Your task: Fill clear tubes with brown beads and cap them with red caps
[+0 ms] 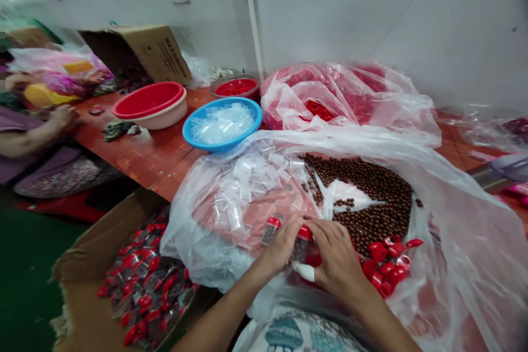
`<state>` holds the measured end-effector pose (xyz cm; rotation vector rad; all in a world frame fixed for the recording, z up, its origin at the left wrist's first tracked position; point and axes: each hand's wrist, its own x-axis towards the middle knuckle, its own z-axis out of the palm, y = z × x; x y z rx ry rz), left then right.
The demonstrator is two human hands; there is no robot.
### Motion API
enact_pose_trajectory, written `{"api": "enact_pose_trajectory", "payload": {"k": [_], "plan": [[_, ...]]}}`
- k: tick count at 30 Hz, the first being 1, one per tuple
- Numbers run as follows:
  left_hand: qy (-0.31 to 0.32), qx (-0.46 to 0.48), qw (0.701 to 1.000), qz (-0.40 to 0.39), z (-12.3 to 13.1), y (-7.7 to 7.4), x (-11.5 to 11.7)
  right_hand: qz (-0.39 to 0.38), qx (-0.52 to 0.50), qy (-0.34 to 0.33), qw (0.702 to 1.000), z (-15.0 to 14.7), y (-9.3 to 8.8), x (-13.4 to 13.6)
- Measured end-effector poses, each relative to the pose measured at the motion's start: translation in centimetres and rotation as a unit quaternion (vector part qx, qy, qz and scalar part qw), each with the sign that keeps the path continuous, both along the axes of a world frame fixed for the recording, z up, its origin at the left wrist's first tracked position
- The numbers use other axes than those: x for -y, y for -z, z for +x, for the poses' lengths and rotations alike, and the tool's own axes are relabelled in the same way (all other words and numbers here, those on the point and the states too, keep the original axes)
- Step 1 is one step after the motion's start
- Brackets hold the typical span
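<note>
**Head view.** The left hand (282, 246) and the right hand (339, 262) meet at the near edge of the red-brown wooden table (144, 157). They are above a wide clear plastic sheet (454, 220) spread over it.

- **Left hand** — the fingers are curled shut around a small clear plastic tube with a red cap (270, 229), and the capped end juts past the fingertips.
- **Right hand** — the fingers are bent down and closed on a second tube of brown beads (302, 245), which sits between the two hands with its red cap on top. A white rubber finger cot (305, 271) covers the thumb tip.

**On the sheet:**
- A heap of small round brown beads (371, 198) lies just beyond the right hand.
- Loose red plastic caps (388, 269) lie just beside that hand, on its right.
- A heap of empty clear plastic tubes (247, 181) lies beyond the left hand.

**Toward the far edge of the table:**
- A round blue plastic bowl (218, 146) holds more clear tubes.
- A red plastic basin (148, 100) is nested in a cream one.
- A pink-tinted plastic bag (350, 99) stands near the wall.
- A brown cardboard box (157, 52) lies tipped on its side toward the far left corner.

**Below the near left edge:** an open cardboard carton (82, 308) holds filled red-capped tubes (140, 286).

**At the left edge:** a co-worker's hand (64, 118) rests on the table.
</note>
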<state>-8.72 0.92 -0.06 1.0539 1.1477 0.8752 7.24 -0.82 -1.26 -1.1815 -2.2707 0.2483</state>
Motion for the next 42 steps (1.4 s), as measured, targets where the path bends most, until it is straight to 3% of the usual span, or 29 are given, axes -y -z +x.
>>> {"api": "enact_pose_trajectory", "payload": {"k": [3, 5, 9, 10, 12, 17, 19, 23, 24, 26, 28, 31, 36, 42], "plan": [[-0.028, -0.227, 0.961, 0.155, -4.1, -0.3, -3.2, -0.044, 0.003, -0.001, 0.999, -2.7, 0.4, -0.6], [-0.034, -0.378, 0.898, 0.224, -5.9, -0.3, -5.7, -0.063, 0.013, -0.006, 0.998, -4.3, 0.7, -0.8], [0.095, -0.615, 0.720, 0.307, -7.0, 0.3, -9.6, -0.078, 0.018, -0.011, 0.997, -4.7, 0.9, -0.8], [0.125, -0.639, 0.692, 0.311, -7.0, 0.4, -10.4, -0.076, 0.013, -0.008, 0.997, -4.1, 1.0, -0.8], [0.161, -0.654, 0.671, 0.312, -6.9, 0.6, -11.7, -0.065, -0.005, 0.015, 0.998, -2.0, 1.1, -0.7], [0.209, -0.631, 0.680, 0.311, -7.6, -0.2, -14.0, -0.063, -0.032, 0.124, 0.990, 6.3, 1.8, 0.5], [0.198, -0.601, 0.711, 0.307, -7.2, -0.9, -14.2, -0.063, -0.036, 0.181, 0.981, 9.8, 2.3, 1.4], [0.124, -0.358, 0.898, 0.222, -2.8, -1.2, -13.7, -0.053, 0.023, 0.256, 0.965, 14.1, 3.6, 2.3], [0.123, -0.278, 0.936, 0.179, -1.0, -0.9, -13.5, -0.055, 0.043, 0.255, 0.964, 14.5, 4.0, 2.3], [0.136, -0.139, 0.977, 0.082, 2.8, 0.3, -13.5, -0.066, 0.073, 0.237, 0.967, 14.6, 4.7, 2.0], [0.123, -0.097, 0.988, 0.015, 6.2, 1.9, -14.2, -0.078, 0.083, 0.213, 0.970, 14.2, 5.3, 1.7], [0.112, -0.101, 0.988, 0.015, 9.3, 4.0, -15.8, -0.081, 0.075, 0.197, 0.974, 13.9, 5.6, 1.7], [0.113, -0.115, 0.986, 0.036, 10.6, 5.6, -18.1, -0.075, 0.033, 0.195, 0.977, 14.6, 5.1, 2.6], [0.094, -0.149, 0.984, 0.035, 12.5, 6.4, -18.8, -0.087, -0.027, 0.201, 0.975, 14.8, 5.2, 3.0]]}}
